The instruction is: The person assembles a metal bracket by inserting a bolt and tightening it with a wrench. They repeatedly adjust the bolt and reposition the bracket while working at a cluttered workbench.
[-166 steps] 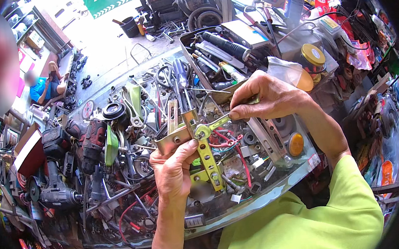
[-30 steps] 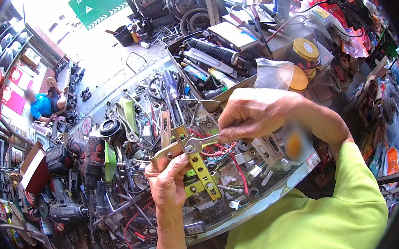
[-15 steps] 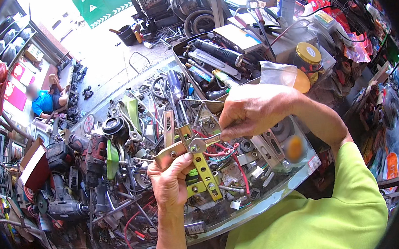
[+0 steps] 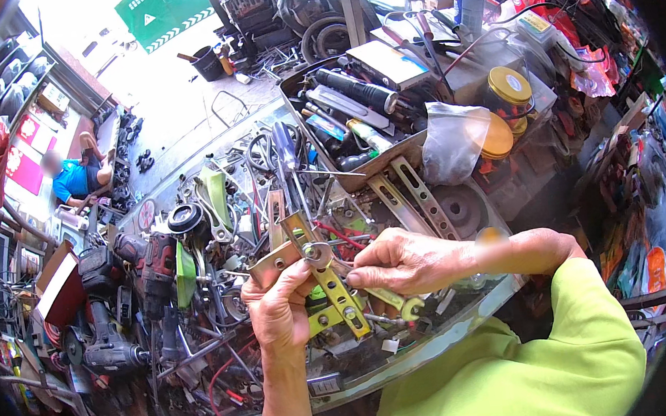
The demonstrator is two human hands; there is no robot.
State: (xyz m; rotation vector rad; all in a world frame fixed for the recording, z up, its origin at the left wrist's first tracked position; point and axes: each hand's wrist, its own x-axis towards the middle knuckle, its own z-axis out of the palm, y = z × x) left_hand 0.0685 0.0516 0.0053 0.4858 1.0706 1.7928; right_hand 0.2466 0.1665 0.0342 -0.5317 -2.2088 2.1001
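Observation:
My left hand (image 4: 277, 312) grips a bracket assembly (image 4: 334, 289) above the bench, thumb pressed on it near a bolt. The assembly joins a yellow perforated bar to a coppery bent plate (image 4: 273, 265) and a short yellow crosspiece. A combination wrench (image 4: 396, 301) has its ring end around the bolt at the upper part of the bar. My right hand (image 4: 409, 261) pinches the wrench's shank between thumb and fingers, and its open end points toward the near right. Part of the shank is hidden behind the fingers.
Loose bolts, tools and fittings cover the glass-topped bench (image 4: 432, 342). Cordless drills (image 4: 106, 331) lie at the left, a screwdriver (image 4: 287, 149) beyond my hands. A tool-filled metal tray (image 4: 369, 173) and yellow-lidded jars (image 4: 509, 85) stand behind. A person in blue (image 4: 70, 178) sits far left.
My right hand has come down and nearer, swinging the wrench so its free end points to the near right. The ring end remains at the bolt; my left hand keeps its hold.

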